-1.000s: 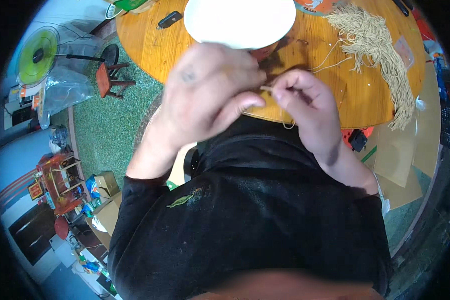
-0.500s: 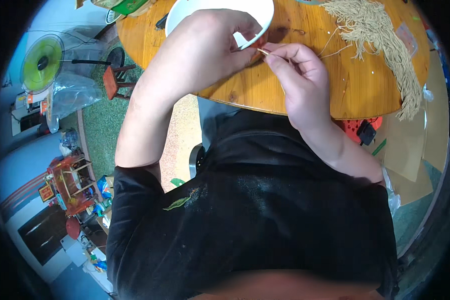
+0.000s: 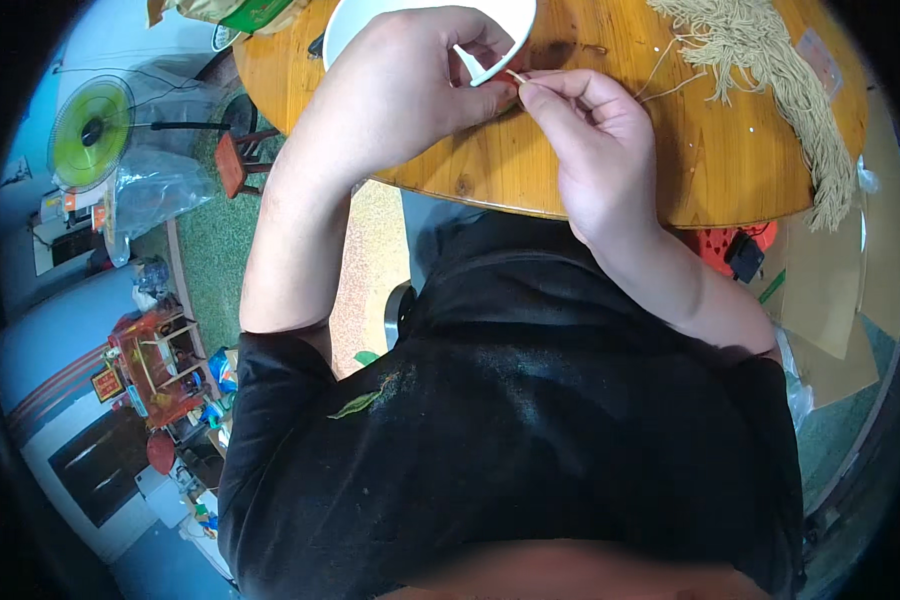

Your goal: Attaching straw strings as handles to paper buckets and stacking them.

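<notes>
A white bowl [image 3: 525,18] stands tilted at the near edge of the round wooden table. My left hand [image 3: 420,75] is bent over its rim, thumb outside and fingers reaching inside; the fingertips are partly hidden. Just right of the rim, my right hand [image 3: 600,125] pinches a thin cream cord [image 3: 514,75] between thumb and forefinger. The short visible piece of cord runs toward my left fingers. Whether those fingers also hold it cannot be seen.
A thick bundle of beige cord [image 3: 735,60] lies on the wooden table [image 3: 715,175] at the right and droops over its edge. Loose strands trail from it. On the left are a green fan [image 3: 92,132], a small red stool [image 3: 232,165] and a green-and-tan bag [image 3: 250,12].
Both hands and the bowl have shifted slightly left and up in the picture. A reddish patch between the hands is now mostly covered. The right pinch remains closed.
</notes>
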`<state>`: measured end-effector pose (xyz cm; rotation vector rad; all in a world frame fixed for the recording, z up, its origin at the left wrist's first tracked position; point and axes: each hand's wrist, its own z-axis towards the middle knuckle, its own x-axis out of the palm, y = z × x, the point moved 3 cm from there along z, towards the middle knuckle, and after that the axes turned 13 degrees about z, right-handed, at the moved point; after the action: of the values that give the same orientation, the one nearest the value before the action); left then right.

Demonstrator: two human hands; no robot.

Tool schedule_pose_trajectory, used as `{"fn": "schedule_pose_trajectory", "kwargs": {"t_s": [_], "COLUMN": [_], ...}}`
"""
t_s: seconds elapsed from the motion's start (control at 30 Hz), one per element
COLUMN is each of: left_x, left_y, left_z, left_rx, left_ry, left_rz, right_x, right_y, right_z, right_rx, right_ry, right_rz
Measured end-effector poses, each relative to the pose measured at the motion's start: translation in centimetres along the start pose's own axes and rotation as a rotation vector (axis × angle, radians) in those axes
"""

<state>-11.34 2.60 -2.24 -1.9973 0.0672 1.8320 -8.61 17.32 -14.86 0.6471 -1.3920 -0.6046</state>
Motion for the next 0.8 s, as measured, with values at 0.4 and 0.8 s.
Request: {"fn": "schedule_pose_trajectory", "kwargs": {"t_s": [0.4,0.8], "left_x": [0.3,-1.8], "left_y": [1.5,1.1], "left_z": [0.9,1.1], "left_rx": [0.367,0.023], "left_ry": [-0.044,0.305], "left_rz": [-0.317,-0.202], "right_x": [0.2,0.0], "right_y": [-0.4,-0.5], "right_z": [0.2,0.8], "right_rx": [0.025,0.006], "right_ry": [-0.010,0.000], "right_rz": [-0.050,-0.113]}}
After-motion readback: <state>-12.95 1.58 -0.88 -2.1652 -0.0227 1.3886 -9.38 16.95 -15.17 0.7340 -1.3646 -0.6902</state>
